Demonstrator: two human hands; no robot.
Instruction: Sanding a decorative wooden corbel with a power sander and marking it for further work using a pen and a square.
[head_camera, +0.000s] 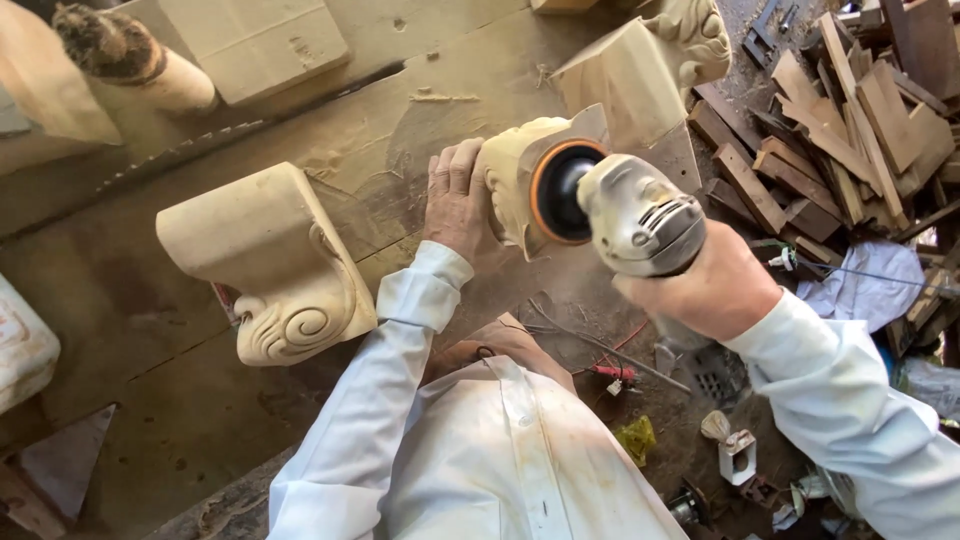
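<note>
Carved wooden bracket (515, 180), pale and dusty, stood at the edge of the workbench (150, 300), steadied by the left hand (455, 205), closed flat against its side. Angle grinder (630, 215) clamped in the right hand's (710, 285) full grip, black sanding disc (562, 193) with orange rim pressed to the carving's face. Second scrolled bracket (275, 265) well apart to the left; scrap offcuts (850, 130) heaped on the right. Likely hazards: disc biting too deep and gouging the relief; disc skating off towards the nearby left fingers; piece slipping under one-handed support.
</note>
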